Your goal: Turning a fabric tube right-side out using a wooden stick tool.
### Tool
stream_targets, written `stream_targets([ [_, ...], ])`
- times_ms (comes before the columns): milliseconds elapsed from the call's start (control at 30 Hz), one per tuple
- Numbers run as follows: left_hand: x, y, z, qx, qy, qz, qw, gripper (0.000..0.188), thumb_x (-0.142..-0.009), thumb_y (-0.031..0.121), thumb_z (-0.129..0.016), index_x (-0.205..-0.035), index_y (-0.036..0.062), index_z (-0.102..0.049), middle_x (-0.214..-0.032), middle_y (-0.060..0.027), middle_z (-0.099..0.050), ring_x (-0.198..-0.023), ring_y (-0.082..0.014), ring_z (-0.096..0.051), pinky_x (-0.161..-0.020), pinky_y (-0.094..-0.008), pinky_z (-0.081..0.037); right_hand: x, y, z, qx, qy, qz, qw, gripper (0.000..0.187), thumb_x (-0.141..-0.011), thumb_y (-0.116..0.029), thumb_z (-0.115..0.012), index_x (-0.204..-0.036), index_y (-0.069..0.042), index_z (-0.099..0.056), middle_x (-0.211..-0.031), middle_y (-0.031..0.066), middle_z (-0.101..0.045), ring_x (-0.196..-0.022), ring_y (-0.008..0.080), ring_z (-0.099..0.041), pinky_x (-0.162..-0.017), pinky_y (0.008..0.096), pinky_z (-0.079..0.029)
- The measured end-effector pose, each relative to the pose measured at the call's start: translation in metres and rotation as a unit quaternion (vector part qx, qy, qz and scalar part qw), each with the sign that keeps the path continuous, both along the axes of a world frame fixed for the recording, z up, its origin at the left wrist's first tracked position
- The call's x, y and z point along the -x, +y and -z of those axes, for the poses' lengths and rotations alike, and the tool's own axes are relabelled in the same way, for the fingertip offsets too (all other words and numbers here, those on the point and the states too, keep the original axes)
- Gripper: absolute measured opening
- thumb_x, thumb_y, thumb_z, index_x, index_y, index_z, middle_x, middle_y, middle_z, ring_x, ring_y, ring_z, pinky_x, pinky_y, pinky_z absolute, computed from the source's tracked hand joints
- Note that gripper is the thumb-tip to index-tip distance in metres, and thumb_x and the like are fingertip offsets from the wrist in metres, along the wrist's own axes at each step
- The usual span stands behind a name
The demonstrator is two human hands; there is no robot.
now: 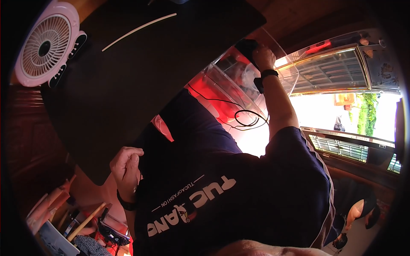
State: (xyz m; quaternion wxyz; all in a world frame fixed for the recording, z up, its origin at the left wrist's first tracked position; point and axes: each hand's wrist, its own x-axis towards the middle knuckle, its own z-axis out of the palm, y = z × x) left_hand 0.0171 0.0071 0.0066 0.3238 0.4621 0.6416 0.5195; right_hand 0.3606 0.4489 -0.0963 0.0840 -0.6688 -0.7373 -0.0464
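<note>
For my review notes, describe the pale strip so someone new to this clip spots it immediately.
Start with the broad black surface across the upper left, with a round pink fan at its left edge. Right of the fan, near the picture's top, lies the pale strip, slanting up rightward. Unlike the chunky fan, it is thin, light-coloured and plain.

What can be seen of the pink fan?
The fan sits at the picture's upper left, beside the dark surface: a pink, plastic-looking rim around a round grille of pale curved ribs, with a dark central hub. Black panels with white marks line its right side. Nothing touches its front; its support and whether it spins are unclear.
</note>
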Motion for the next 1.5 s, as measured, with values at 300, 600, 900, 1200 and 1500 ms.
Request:
stream_targets([
  [300,-0.003,0.001,-0.004,0.031,-0.021,-0.009,0.999,0.013,-0.083,0.000,-0.050,-0.083,-0.0043,-0.061,-0.081,-0.0104,-0.062,-0.064,-0.0094,-0.051,-0.057,-0.0207,-0.037,0.012,0.022,-0.007,0.009,-0.056,-0.123,0.991,0.024,-0.082,-0.020,-0.049,-0.103,-0.016,-0.060,-0.098,0.0175,-0.064,-0.092,0.0340,-0.064,-0.075,0.0455,-0.052],
  [600,-0.004,0.002,-0.004,0.023,0.013,-0.016,1.000,0.013,-0.082,0.002,-0.050,-0.082,-0.0043,-0.061,-0.079,-0.0109,-0.062,-0.066,-0.0116,-0.053,-0.059,-0.0219,-0.038,0.014,0.025,-0.028,0.041,-0.054,-0.068,0.995,0.023,-0.083,-0.030,-0.052,-0.099,-0.018,-0.062,-0.093,0.0138,-0.067,-0.090,0.0333,-0.064,-0.076,0.0456,-0.052],
  [900,-0.005,0.002,-0.006,0.053,0.010,-0.028,0.998,0.013,-0.083,0.005,-0.052,-0.083,-0.0035,-0.062,-0.079,-0.0112,-0.063,-0.067,-0.0128,-0.055,-0.059,-0.0231,-0.040,-0.004,0.060,-0.019,0.095,-0.048,-0.216,0.971,0.025,-0.083,-0.027,-0.050,-0.101,-0.020,-0.065,-0.096,0.0136,-0.067,-0.093,0.0341,-0.063,-0.078,0.0443,-0.051],
  [1200,-0.005,0.003,-0.008,0.033,0.025,-0.024,0.999,0.014,-0.084,0.007,-0.052,-0.083,-0.0037,-0.062,-0.080,-0.0126,-0.063,-0.070,-0.0163,-0.058,-0.063,-0.0251,-0.043,0.027,0.022,-0.034,0.075,-0.104,-0.069,0.989,0.032,-0.085,-0.025,-0.048,-0.113,-0.021,-0.061,-0.100,0.0151,-0.066,-0.095,0.0338,-0.064,-0.080,0.0435,-0.052],
  [1500,-0.001,-0.002,-0.002,0.016,0.048,0.005,0.999,0.016,-0.086,0.007,-0.050,-0.085,-0.0051,-0.061,-0.081,-0.0134,-0.063,-0.077,-0.0195,-0.058,-0.075,-0.0294,-0.044,0.024,0.017,0.015,0.027,-0.109,-0.058,0.992,0.023,-0.082,-0.024,-0.054,-0.097,-0.012,-0.067,-0.094,0.0139,-0.067,-0.089,0.0278,-0.067,-0.073,0.0399,-0.053],
])
